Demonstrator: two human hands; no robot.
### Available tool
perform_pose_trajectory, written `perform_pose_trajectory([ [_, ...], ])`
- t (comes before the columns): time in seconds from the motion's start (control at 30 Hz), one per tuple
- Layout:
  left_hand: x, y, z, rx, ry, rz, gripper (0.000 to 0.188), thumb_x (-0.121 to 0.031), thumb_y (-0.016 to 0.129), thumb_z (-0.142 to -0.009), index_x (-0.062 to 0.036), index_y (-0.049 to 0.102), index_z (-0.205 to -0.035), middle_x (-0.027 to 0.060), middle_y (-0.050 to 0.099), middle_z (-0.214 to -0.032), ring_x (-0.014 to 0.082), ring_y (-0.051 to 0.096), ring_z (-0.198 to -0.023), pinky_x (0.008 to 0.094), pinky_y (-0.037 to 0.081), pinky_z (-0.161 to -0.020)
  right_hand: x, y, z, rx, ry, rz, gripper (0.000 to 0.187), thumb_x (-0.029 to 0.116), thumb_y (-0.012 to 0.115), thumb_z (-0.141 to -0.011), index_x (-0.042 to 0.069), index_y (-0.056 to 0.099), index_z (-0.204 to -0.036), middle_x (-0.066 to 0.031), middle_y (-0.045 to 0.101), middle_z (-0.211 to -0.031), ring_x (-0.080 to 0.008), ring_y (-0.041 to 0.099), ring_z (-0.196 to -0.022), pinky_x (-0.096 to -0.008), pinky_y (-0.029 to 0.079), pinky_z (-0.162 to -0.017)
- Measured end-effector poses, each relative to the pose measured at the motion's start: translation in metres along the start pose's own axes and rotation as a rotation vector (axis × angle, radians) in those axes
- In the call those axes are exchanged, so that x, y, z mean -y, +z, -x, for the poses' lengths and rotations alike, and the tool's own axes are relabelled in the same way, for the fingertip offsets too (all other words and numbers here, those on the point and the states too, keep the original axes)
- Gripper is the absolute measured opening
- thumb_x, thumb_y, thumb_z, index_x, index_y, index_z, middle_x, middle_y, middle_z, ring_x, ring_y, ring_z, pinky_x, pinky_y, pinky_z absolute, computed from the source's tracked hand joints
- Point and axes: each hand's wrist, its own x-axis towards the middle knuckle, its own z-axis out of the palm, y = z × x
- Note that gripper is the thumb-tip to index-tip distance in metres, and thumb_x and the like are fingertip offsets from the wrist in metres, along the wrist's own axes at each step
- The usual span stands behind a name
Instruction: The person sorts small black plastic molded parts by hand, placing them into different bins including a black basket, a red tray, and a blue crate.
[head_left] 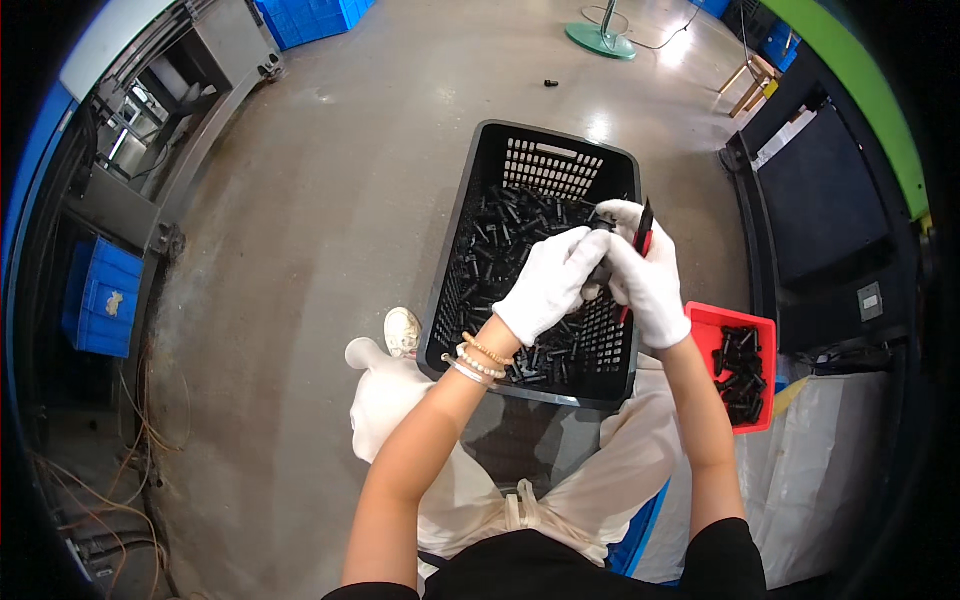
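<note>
Both my hands wear white gloves and meet above a black crate (478, 150) full of small black plastic parts (505, 225). Curled fingers of my left hand (548, 285) pinch a small black part (600, 272), mostly hidden between the two gloves. A red and black utility knife (645, 242) is held in my right hand (650, 290), its dark end pointing up and away from me. The fingertips of that hand touch or nearly touch the left glove at the part.
A red bin (704, 318) with more black parts stands to the right of the crate. One black piece (551, 83) lies on the floor beyond it. Machines flank both sides; a blue bin (105, 295) is at the left. Loose cables (130, 440) lie lower left.
</note>
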Motion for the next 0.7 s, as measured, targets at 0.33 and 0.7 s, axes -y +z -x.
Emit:
perform_pose_trajectory([
  [0.33,-0.024,-0.003,0.003,-0.267,-0.317,0.278,0.037,-0.046,0.040,-0.095,-0.0104,0.047,-0.086,-0.0027,0.041,-0.058,0.0032,0.034,-0.044,0.0184,0.025,-0.038,-0.010,0.000,0.024,-0.066,-0.513,0.624,0.029,0.013,0.052,-0.089,0.005,0.055,-0.117,-0.0170,0.063,-0.106,-0.0302,0.063,-0.092,-0.0350,0.050,-0.078],
  [0.7,-0.014,0.008,0.005,-0.409,-0.096,-0.269,0.037,-0.026,0.050,-0.094,0.0093,0.052,-0.106,0.0197,0.058,-0.066,0.0337,0.058,-0.056,0.0388,0.042,-0.049,-0.011,-0.001,0.029,-0.109,-0.678,0.904,0.033,0.015,0.062,-0.082,0.011,0.053,-0.114,-0.0077,0.052,-0.068,-0.0261,0.057,-0.054,-0.0350,0.047,-0.048],
])
